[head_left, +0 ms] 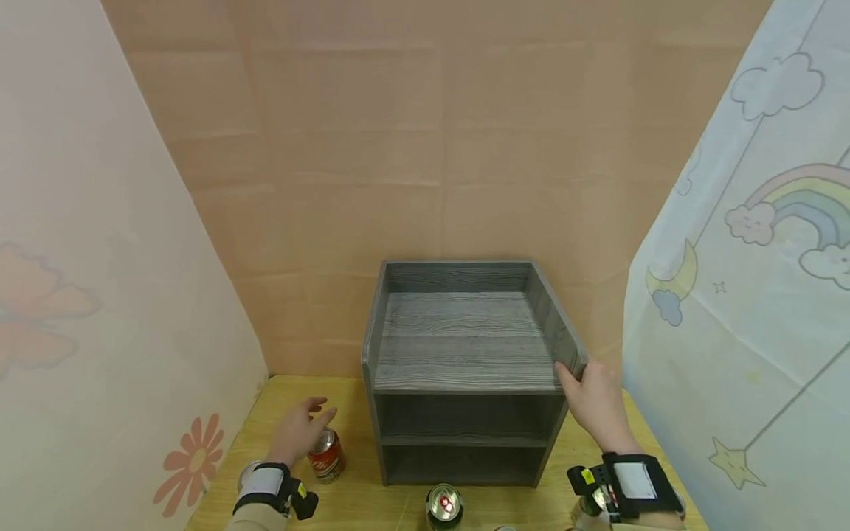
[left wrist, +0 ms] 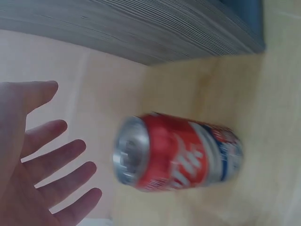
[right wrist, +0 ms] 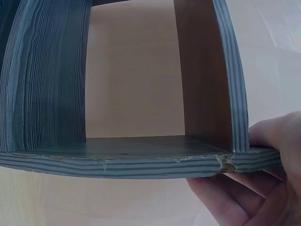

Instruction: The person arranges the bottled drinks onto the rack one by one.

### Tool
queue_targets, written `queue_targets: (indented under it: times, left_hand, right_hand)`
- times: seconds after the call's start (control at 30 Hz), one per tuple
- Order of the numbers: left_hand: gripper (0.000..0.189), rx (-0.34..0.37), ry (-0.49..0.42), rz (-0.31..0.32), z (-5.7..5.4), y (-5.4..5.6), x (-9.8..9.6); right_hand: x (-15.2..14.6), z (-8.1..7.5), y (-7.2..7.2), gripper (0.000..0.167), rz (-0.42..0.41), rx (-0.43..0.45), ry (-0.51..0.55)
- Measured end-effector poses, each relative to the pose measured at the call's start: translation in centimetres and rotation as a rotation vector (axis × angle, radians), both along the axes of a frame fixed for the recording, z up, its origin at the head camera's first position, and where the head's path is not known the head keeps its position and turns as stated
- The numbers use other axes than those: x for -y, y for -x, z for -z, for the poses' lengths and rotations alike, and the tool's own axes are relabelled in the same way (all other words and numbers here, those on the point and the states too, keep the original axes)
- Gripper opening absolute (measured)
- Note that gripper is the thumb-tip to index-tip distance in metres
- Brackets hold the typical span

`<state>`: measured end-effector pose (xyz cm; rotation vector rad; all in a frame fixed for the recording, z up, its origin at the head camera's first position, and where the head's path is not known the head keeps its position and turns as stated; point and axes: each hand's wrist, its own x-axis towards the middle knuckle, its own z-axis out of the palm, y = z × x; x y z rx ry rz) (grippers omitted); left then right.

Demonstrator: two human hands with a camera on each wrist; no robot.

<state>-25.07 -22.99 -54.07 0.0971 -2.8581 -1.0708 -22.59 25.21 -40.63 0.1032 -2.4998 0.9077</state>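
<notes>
A grey wood-grain shelf unit stands against the back wall, its compartments facing me. My right hand grips the front edge of its right side panel, with the thumb on the inner face and the fingers outside, as the right wrist view also shows. Left of the shelf, my left hand hovers near a red soda can with its fingers spread. In the left wrist view the can stands apart from the fingertips, slightly blurred.
A dark can stands in front of the shelf. Another can is partly hidden by the left wrist, and one more by the right wrist. The yellow wooden table is bounded by hanging cloth on both sides.
</notes>
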Motion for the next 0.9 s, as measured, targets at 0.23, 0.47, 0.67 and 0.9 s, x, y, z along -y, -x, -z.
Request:
queue_targets:
  times: [0.23,0.47,0.67,0.9]
  left_hand:
    - [0.054,0.074,0.019,0.013,2.3,0.1,0.3]
    - [0.073,0.089,-0.012,0.030,4.1,0.0,0.5]
    - [0.097,0.069,0.000,0.083,6.7,0.4,0.8]
    - [0.096,0.064,-0.079,0.060,8.9,0.3,0.8]
  right_hand:
    - [-0.1,0.2,0.2,0.018,-0.007,-0.041,-0.007]
    - [-0.1,0.3,0.2,0.019,0.004,-0.053,-0.014]
    - [0.0,0.3,0.1,0.018,0.010,-0.049,-0.015]
    - [0.1,0.2,0.0,0.018,0.009,-0.023,-0.005]
